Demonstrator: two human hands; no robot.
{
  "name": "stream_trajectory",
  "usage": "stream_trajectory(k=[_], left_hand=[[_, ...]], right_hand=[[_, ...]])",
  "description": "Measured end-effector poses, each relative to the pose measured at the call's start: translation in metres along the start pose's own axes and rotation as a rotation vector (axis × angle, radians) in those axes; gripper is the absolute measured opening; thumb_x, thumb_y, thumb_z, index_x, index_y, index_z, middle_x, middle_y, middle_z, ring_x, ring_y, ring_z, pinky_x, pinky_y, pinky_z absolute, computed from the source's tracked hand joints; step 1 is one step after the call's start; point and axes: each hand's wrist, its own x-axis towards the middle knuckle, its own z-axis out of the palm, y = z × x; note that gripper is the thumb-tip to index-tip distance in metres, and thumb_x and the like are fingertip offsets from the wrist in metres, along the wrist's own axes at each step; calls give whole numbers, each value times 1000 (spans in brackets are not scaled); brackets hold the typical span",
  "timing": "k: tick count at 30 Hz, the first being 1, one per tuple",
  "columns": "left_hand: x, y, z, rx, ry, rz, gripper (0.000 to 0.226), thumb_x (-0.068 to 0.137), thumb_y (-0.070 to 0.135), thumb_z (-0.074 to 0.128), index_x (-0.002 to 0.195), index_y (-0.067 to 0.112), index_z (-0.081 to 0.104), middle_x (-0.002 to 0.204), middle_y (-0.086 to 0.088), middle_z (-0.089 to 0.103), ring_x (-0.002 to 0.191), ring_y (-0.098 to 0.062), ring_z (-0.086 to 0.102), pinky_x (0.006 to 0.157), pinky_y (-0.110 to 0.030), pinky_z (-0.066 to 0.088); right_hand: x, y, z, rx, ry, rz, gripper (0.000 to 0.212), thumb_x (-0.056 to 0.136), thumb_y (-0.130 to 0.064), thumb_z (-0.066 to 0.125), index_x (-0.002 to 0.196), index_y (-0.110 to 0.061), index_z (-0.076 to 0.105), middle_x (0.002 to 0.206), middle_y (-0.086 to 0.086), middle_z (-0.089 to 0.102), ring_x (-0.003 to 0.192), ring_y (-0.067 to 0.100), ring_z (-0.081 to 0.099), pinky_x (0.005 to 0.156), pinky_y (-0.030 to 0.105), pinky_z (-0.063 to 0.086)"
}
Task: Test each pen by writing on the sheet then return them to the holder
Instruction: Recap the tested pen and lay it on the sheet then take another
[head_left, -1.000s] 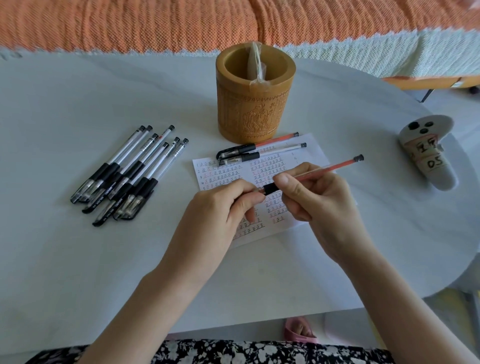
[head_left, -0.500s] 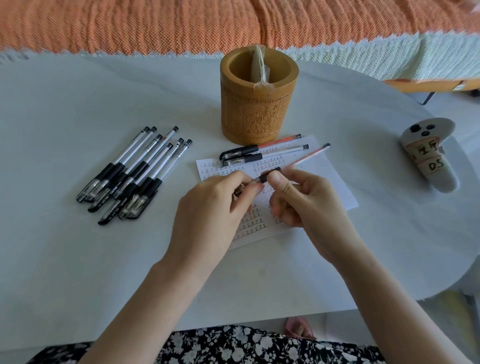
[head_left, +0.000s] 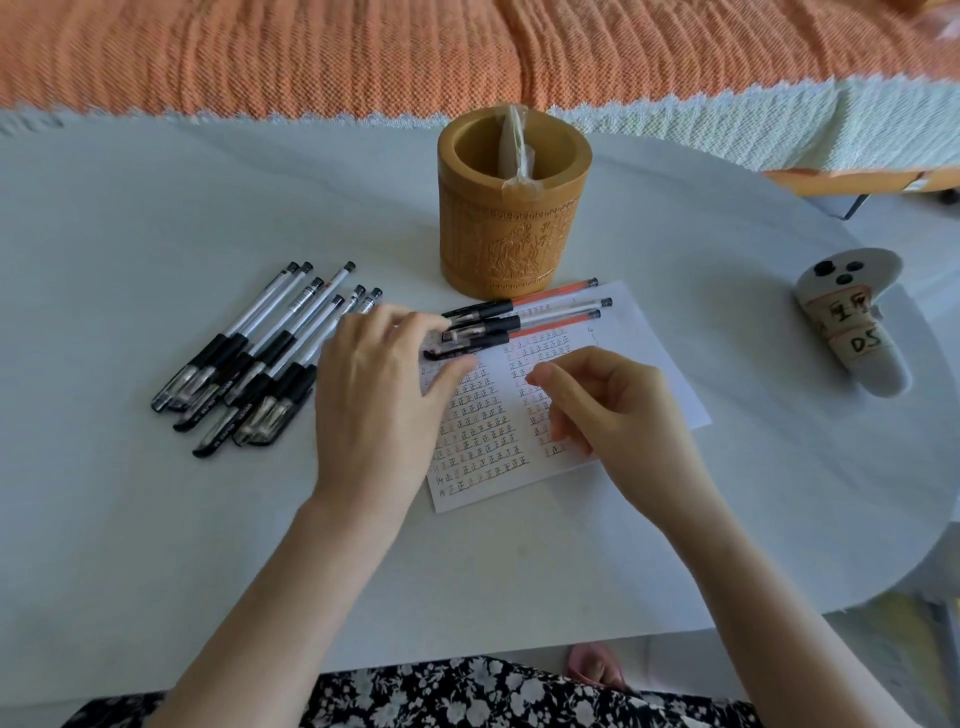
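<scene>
A carved bamboo pen holder (head_left: 514, 218) stands at the back centre of the white table. In front of it lies the paper sheet (head_left: 641, 358), covered with rows of small written marks. Three capped pens (head_left: 550, 312) lie side by side across the sheet's top edge, two with red barrels and one clear. Several black-capped pens (head_left: 260, 364) lie in a bunch to the left. My left hand (head_left: 384, 395) hovers with fingers spread, fingertips at the caps of the three pens. My right hand (head_left: 613, 415) rests loosely curled over the sheet, holding nothing.
A clear plastic wrapper (head_left: 515, 150) sticks out of the holder. A white controller-shaped object (head_left: 857, 332) with handwritten labels lies at the right, near the table's curved edge (head_left: 883, 566). An orange blanket (head_left: 363, 52) runs along behind the table.
Both hands held a red pen and pressed its cap on. That pen now lies beside the other two on the sheet, and both hands have let go.
</scene>
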Motion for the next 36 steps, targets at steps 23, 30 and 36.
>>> stream_trajectory(k=[23, 30, 36], left_hand=[[-4, -2, -32, -472, 42, 154, 35, 82, 2, 67, 113, 10, 53, 112, 0, 54, 85, -4, 61, 73, -13, 49], [-20, 16, -23, -662, -193, 176, 51, 76, 14, 75, 119, 19, 49, 111, 8, 58, 92, -5, 61, 78, -19, 50], [-20, 6, -17, -511, -271, 93, 27, 83, 47, 59, 99, 26, 63, 84, 15, 66, 74, -5, 63, 70, -30, 51]], right_hand=[[0, -8, 7, 145, -43, -79, 24, 88, -36, 57, 90, -14, 67, 54, 0, 58, 48, 13, 43, 48, 20, 37], [-3, -14, 6, 341, -44, -163, 23, 87, -27, 58, 83, -7, 68, 55, 0, 56, 46, 10, 47, 45, 14, 35], [1, -11, -2, 428, 88, -142, 29, 85, -33, 55, 79, -7, 66, 56, 0, 55, 47, 15, 44, 42, 21, 32]])
